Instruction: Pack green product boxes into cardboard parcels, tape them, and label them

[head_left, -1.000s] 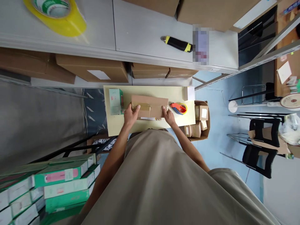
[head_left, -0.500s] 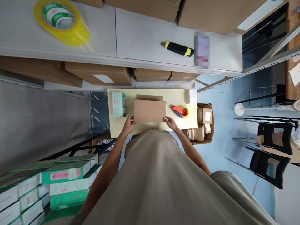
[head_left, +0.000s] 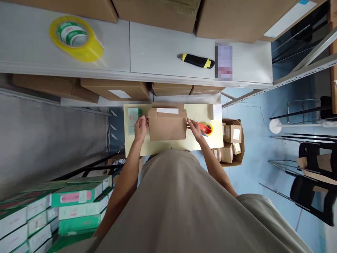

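A brown cardboard box (head_left: 167, 128) stands over the pale yellow table (head_left: 205, 143), with a white label (head_left: 167, 110) along its upper edge and a brown flap behind. My left hand (head_left: 140, 128) is at the box's left side, its fingers against the edge and partly hidden. On the opposite side my right hand (head_left: 195, 129) has its fingers at the box's right edge. The box sits between both hands. Left of it is a green and white box (head_left: 133, 121), partly covered by my left hand. An orange tape dispenser (head_left: 204, 128) lies beside my right hand.
A grey shelf (head_left: 155, 52) above the table bears a yellow tape roll (head_left: 76, 38), a black and yellow utility knife (head_left: 197, 60) and cartons. Small parcels fill an open carton (head_left: 242, 149) on the right. Green boxes (head_left: 79, 223) are stacked lower left. A white box (head_left: 217, 111) sits at the table's back right.
The cardboard box has been turned over, from its taped side to a plain side, then tilted so that the label shows. Both hands have moved from its front corners up along its sides.
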A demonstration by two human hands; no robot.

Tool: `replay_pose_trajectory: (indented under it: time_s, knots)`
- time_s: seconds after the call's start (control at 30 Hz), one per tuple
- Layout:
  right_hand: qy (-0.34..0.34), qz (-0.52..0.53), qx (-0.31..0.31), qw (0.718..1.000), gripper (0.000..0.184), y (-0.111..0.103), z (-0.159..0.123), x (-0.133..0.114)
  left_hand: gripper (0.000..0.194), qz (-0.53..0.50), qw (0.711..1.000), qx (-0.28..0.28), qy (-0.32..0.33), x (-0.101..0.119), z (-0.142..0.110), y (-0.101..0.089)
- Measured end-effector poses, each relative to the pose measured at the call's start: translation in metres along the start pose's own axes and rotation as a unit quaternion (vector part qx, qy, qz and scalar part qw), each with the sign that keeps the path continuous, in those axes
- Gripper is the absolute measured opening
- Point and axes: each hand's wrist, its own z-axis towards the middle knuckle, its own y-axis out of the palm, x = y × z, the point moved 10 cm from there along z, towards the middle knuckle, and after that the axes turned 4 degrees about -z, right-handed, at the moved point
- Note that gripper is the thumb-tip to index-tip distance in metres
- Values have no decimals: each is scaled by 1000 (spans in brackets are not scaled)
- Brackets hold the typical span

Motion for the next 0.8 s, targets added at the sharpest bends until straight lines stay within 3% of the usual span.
replay_pose_trajectory:
  time_s: [0.13,0.27,0.37,0.47,0.53,0.67,0.8]
  knots:
    - [-5,59,21,998,85,-16,-34,-4,81,-48,999,-3,-24,14,-33,-14]
    - [18,67,15,998,90,-18,-55,9,77,-49,995,11,-91,0,-65,-26]
    - [53,27,-11,998,90,-8,-56,26,66,27,994,-40,-101,-9,-79,-20]
    - [60,-73,2,996,87,-3,-53,30,52,150,979,-137,-35,-1,-89,-1]
    - [21,-153,36,987,84,-2,-51,16,61,216,960,-174,23,11,-97,12]
    - [-102,-305,77,944,75,18,-45,-33,78,318,922,-187,120,37,-113,37]
    - [-115,-395,60,909,88,51,-23,-53,55,364,892,-209,167,50,-126,62]
